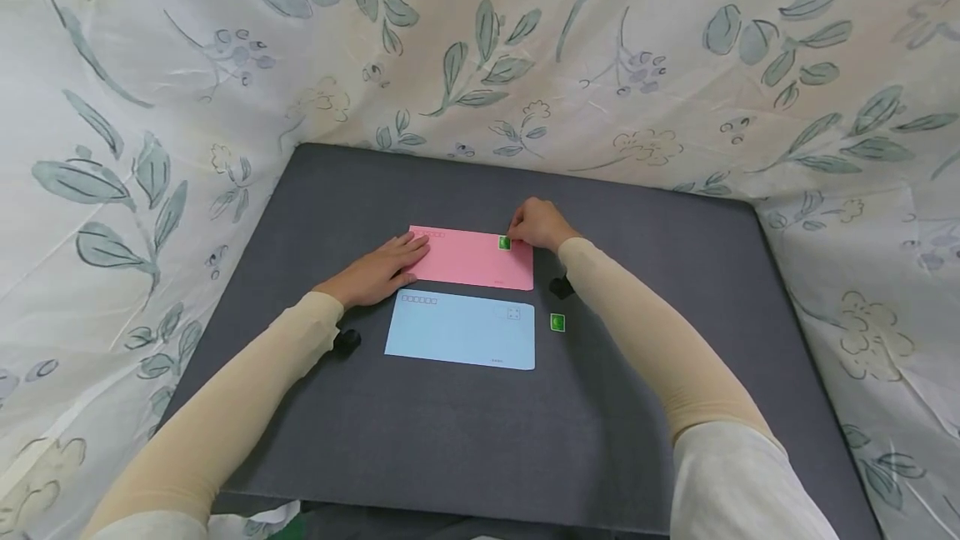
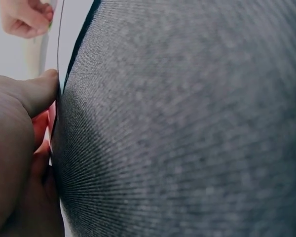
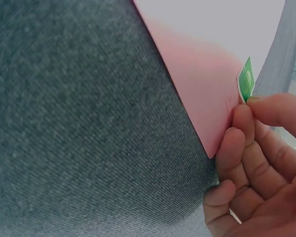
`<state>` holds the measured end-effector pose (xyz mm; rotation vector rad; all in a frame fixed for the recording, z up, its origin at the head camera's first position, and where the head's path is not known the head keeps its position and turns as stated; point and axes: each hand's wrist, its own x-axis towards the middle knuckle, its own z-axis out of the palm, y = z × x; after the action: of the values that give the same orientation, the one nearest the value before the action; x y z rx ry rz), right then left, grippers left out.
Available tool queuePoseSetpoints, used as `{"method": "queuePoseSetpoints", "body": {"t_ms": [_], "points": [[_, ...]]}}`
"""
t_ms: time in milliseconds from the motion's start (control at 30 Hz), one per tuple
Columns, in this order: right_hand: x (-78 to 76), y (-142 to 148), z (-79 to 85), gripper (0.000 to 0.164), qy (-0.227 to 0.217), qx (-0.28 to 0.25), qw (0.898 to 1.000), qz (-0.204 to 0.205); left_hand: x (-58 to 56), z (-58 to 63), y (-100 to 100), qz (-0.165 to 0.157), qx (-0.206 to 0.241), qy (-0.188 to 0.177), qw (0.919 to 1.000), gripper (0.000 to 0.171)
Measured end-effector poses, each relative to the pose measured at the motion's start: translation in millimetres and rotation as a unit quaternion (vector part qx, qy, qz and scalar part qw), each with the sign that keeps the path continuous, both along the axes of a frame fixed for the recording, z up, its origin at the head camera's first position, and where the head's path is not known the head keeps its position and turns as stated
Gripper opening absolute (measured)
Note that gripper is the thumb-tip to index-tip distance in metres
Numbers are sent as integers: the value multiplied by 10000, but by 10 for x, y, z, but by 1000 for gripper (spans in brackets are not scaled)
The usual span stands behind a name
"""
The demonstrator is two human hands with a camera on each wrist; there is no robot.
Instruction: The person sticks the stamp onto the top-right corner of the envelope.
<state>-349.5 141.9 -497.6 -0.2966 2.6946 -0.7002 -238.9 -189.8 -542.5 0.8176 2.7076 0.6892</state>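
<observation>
A pink envelope [image 1: 465,261] lies on the dark grey table, its upper right corner under my right hand [image 1: 542,223]. Between thumb and forefinger that hand pinches a small green stamp [image 3: 246,81] by one edge, just over the envelope's corner in the right wrist view. My left hand [image 1: 382,269] rests with straight fingers on the envelope's left end, thumb at its lower edge. Just below, a light blue envelope [image 1: 461,330] lies flat, with a small printed box near its upper right. A second green stamp [image 1: 557,322] lies right of the blue envelope.
The dark grey table [image 1: 420,432] runs back to a floral curtain [image 1: 480,48] that hangs behind it and along both sides. A black wrist camera [image 1: 561,287] sits under the right wrist, another [image 1: 347,342] under the left.
</observation>
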Motion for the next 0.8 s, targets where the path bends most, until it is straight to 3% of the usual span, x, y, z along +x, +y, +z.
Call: {"method": "queuePoseSetpoints", "body": {"t_ms": [333, 800], "points": [[27, -46, 9, 10, -80, 49, 9999, -142, -21, -14, 0, 2, 4, 52, 10000, 65], [18, -59, 57, 10, -212, -31, 9995, -228, -49, 70, -21, 2, -21, -123, 9999, 65]]}}
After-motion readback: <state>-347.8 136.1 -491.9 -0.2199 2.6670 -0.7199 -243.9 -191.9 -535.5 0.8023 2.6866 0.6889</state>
